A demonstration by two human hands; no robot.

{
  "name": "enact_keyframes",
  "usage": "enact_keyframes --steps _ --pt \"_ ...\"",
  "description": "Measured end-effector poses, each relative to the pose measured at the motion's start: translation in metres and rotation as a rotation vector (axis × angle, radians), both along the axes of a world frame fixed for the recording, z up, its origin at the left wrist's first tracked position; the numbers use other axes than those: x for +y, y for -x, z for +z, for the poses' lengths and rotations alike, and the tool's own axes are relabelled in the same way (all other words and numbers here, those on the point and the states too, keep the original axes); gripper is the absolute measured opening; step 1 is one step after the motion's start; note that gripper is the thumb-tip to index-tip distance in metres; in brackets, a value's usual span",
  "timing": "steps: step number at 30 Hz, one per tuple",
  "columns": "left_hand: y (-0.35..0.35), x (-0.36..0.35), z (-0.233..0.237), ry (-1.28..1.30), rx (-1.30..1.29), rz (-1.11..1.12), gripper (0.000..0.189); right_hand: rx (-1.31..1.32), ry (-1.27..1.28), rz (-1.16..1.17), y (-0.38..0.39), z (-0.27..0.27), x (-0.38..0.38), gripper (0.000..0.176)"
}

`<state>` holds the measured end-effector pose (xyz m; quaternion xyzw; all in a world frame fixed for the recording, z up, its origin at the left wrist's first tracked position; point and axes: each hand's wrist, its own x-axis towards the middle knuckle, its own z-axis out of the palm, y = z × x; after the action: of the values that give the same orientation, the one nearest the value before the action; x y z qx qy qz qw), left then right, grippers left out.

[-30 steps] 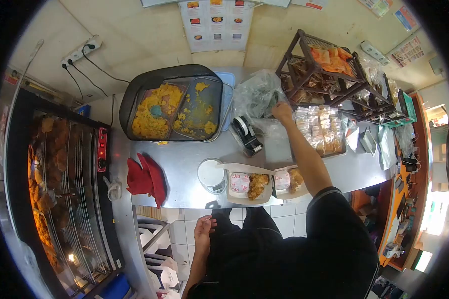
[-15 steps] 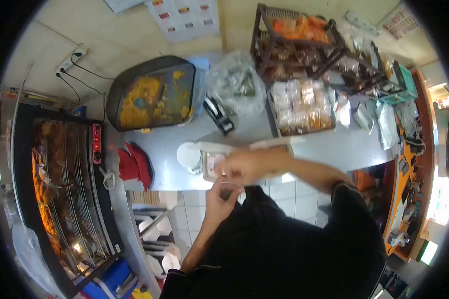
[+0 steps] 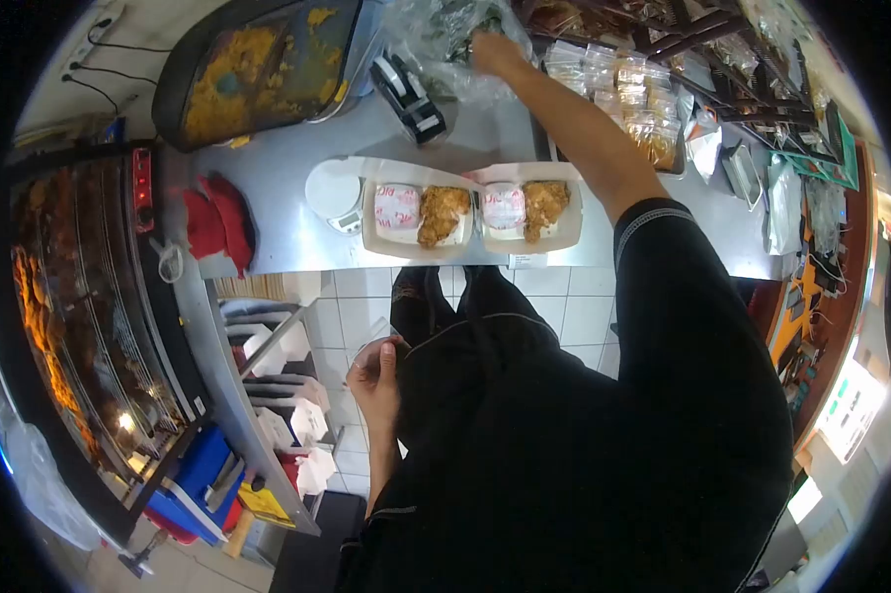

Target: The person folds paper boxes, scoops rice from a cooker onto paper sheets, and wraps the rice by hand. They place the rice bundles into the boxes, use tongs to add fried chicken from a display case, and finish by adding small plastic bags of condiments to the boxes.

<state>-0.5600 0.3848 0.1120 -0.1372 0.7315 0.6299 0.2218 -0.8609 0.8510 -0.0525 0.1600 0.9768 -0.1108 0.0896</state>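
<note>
My right hand (image 3: 498, 54) reaches across the counter to a clear plastic bag (image 3: 421, 35) with dark green contents; its fingertips are hidden at the bag. Down by my waist, below the counter edge, my left hand (image 3: 373, 368) is closed, thumb against curled fingers. A thin clear piece shows just above it, but I cannot tell what the hand holds. Two open paper boxes stand side by side at the counter's front, the left box (image 3: 368, 237) and the right box (image 3: 576, 232). Each has a printed wrapped packet (image 3: 398, 208) and a piece of fried chicken (image 3: 444, 215).
A tape dispenser (image 3: 408, 99) sits behind the boxes, and a round white-topped scale (image 3: 333, 190) to their left. Farther left lie red cloth mitts (image 3: 218, 225) and a dark tray (image 3: 194, 59). Small bagged packets (image 3: 653, 128) fill a tray at right. A heated display cabinet (image 3: 100, 326) stands left.
My hands have moved apart: the right went forward to the plastic bag, the left dropped back toward my waist. Both boxes and their contents are now uncovered to view.
</note>
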Motion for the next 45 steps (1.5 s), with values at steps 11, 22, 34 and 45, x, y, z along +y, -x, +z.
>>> enact_keyframes --steps 11,22,34,45 --pt "-0.040 0.009 -0.004 0.010 0.025 0.104 0.018 0.201 -0.033 0.427 0.012 0.010 0.012 0.027" --pt "-0.077 0.023 -0.003 0.052 0.128 0.114 0.022 1.091 0.267 0.343 -0.035 0.097 0.010 0.020" --pt "-0.038 0.058 -0.012 -0.188 0.174 0.024 0.037 0.624 1.106 -0.272 -0.209 0.256 -0.041 0.014" --pt "-0.047 0.067 -0.024 -0.431 -0.224 -0.160 0.040 0.501 1.265 -0.481 -0.415 0.117 -0.223 0.012"
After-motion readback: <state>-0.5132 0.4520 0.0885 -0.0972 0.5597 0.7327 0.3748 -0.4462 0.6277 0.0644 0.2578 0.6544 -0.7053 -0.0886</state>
